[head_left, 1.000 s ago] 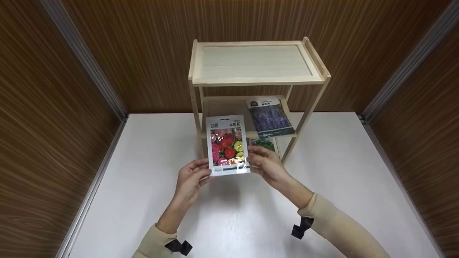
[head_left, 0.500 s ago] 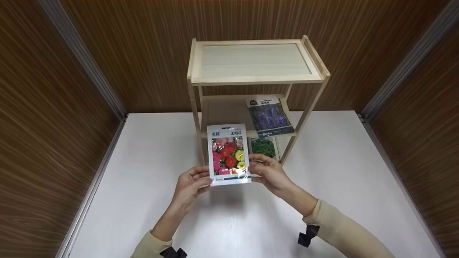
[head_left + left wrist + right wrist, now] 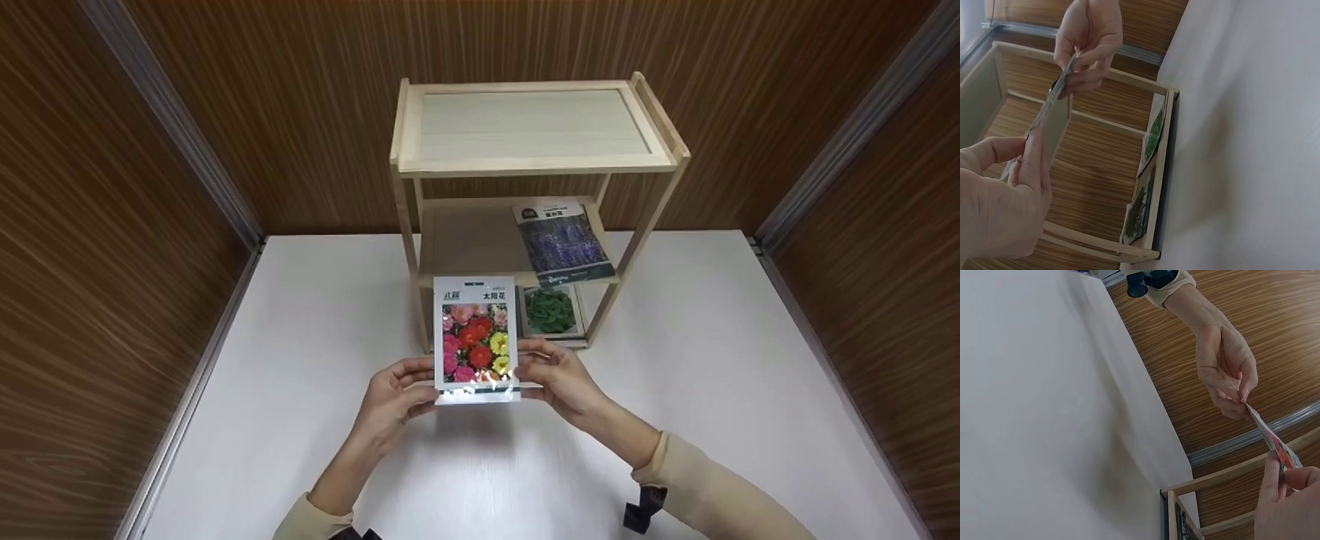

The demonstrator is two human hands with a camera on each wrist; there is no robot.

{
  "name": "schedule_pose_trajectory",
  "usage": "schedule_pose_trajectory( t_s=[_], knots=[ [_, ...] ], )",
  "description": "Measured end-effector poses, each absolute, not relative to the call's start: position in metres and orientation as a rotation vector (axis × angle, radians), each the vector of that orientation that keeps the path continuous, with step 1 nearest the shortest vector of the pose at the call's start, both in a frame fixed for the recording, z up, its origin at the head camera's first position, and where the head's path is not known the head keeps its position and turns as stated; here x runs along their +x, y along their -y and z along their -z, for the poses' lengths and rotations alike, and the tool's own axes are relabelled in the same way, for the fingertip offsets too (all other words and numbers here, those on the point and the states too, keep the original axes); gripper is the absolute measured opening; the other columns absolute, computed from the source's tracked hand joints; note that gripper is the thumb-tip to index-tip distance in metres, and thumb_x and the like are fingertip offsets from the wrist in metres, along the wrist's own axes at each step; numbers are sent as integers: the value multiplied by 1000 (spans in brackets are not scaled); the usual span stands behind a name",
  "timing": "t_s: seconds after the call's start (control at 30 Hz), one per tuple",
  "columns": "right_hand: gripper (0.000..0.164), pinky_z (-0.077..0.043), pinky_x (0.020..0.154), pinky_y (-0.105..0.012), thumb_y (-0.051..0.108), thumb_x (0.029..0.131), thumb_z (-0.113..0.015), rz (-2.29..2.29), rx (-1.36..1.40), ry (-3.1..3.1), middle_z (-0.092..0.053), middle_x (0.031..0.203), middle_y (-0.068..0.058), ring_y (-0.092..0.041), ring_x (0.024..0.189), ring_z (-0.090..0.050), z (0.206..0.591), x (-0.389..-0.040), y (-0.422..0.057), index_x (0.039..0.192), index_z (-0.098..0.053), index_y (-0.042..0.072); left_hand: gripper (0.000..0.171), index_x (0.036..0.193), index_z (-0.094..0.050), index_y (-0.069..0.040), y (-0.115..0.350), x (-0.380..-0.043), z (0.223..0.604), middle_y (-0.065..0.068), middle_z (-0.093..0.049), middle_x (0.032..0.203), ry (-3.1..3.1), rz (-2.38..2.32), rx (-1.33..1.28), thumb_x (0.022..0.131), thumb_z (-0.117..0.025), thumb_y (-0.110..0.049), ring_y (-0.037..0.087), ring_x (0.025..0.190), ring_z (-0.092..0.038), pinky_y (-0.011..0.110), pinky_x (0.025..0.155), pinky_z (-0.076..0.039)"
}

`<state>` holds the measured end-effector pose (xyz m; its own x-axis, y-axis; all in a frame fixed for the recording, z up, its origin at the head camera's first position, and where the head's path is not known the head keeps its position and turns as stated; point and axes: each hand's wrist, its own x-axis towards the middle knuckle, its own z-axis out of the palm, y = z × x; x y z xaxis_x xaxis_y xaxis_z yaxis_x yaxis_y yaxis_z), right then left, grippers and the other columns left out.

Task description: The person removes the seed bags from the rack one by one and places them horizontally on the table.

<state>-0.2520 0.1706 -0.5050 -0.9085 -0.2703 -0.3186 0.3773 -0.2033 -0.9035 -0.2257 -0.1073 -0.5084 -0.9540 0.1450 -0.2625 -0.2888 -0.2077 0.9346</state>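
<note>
Both hands hold a flower seed packet (image 3: pixel 475 341) upright in front of the shelf, its white front with red, pink and yellow blooms towards the head camera. My left hand (image 3: pixel 391 401) pinches its lower left edge, and my right hand (image 3: pixel 559 379) pinches the lower right edge. Seen edge-on in the left wrist view, the packet (image 3: pixel 1050 104) spans the gap between the two hands. A purple-flowered seed packet (image 3: pixel 566 244) lies slanted on the right of the middle shelf. Below it, a green-leaf packet (image 3: pixel 551 310) rests on the bottom shelf.
A light wooden three-tier shelf (image 3: pixel 536 171) stands on the white table (image 3: pixel 697 360) near the back wall. Beside the green-leaf packet, the left wrist view shows another dark green packet (image 3: pixel 1139 216) on the bottom tier. Brown wood-grain panels (image 3: pixel 300 90) surround the table.
Both hands have lowered the held packet and drawn it back from the shelf. More of the green-leaf packet on the bottom tier now shows. The purple-flowered packet stays put.
</note>
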Motion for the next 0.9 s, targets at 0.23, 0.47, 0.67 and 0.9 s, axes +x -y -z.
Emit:
schedule_pose_trajectory(
  t_s=[0.23, 0.47, 0.67, 0.9],
  knots=[
    [35, -68, 72, -26, -6, 93, -61, 2150, 126, -1632, -68, 94, 3, -11, 85, -68, 512, -244, -168, 127, -59, 3, 44, 127, -59, 6, 112, -221, 514, 6, -71, 109, -1784, -2191, -184, 85, -72, 9, 16, 93, -72, 25, 74, -67],
    [39, -70, 77, -30, -6, 92, -63, 2137, 114, -1613, -71, 99, 0, -14, 91, -73, 517, -238, -165, 131, -58, 0, 46, 128, -58, 7, 118, -216, 516, 9, -71, 111, -1818, -2135, -173, 84, -74, 6, 18, 91, -72, 24, 74, -67],
    [38, -70, 77, -31, -6, 91, -63, 2123, 125, -1614, -70, 95, 1, -14, 88, -73, 522, -233, -161, 128, -59, 0, 48, 129, -58, 7, 122, -212, 520, 9, -72, 110, -1846, -2100, -172, 84, -74, 5, 17, 90, -73, 24, 73, -67],
    [34, -69, 74, -30, -5, 91, -64, 2127, 118, -1591, -68, 93, 1, -12, 85, -71, 529, -228, -156, 123, -59, 4, 48, 129, -58, 8, 127, -209, 524, 11, -71, 110, -1879, -2064, -195, 83, -74, 6, 18, 91, -72, 25, 73, -68]
  ],
)
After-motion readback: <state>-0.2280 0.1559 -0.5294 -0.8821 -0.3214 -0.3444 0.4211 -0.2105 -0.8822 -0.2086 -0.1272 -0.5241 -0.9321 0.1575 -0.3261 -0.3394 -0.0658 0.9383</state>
